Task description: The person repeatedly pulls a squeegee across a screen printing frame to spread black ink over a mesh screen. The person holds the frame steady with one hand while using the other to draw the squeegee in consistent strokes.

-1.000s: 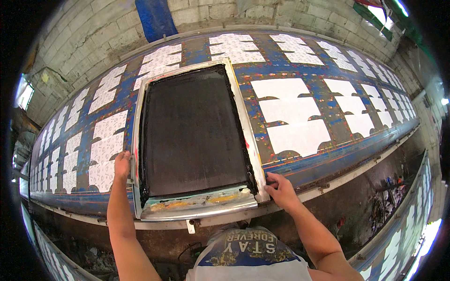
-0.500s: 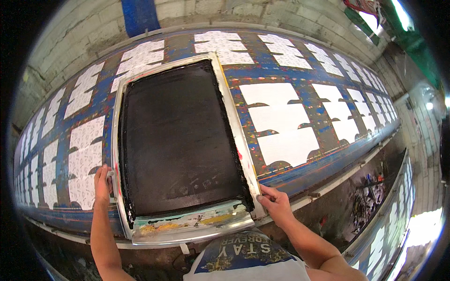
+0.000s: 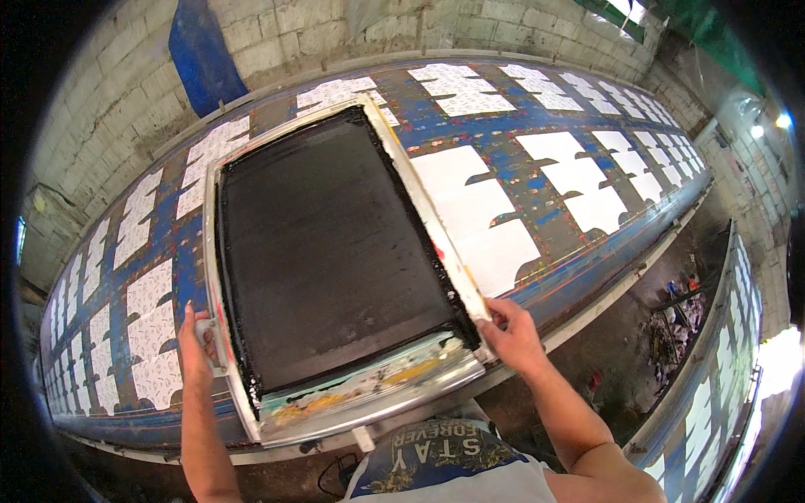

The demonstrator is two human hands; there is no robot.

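A large screen-printing frame (image 3: 423, 205) with pale, ink-smeared edges is held slanted over the long table. Its dark mesh (image 3: 327, 251) is bordered by thick black ink. Across the near end lies a paint-stained teal strip with a metal bar (image 3: 377, 390), which looks like a squeegee. My left hand (image 3: 198, 342) is closed round a handle (image 3: 216, 344) on the frame's left side. At the near right corner, my right hand (image 3: 511, 337) grips the frame's edge. The frame partly covers a plain white cut piece (image 3: 482, 218) to its right.
The blue-and-brown table (image 3: 579, 264) carries rows of white cut pieces. Those on the left (image 3: 153, 335) and in the far row bear small printed figures. A second table (image 3: 713, 394) with white pieces stands at right, beyond a littered floor gap (image 3: 671, 323). A block wall (image 3: 310, 33) runs behind.
Both hands have carried the frame rightward along the table, so it now overlaps the plain white piece. My view has turned and the frame leans more to the left.
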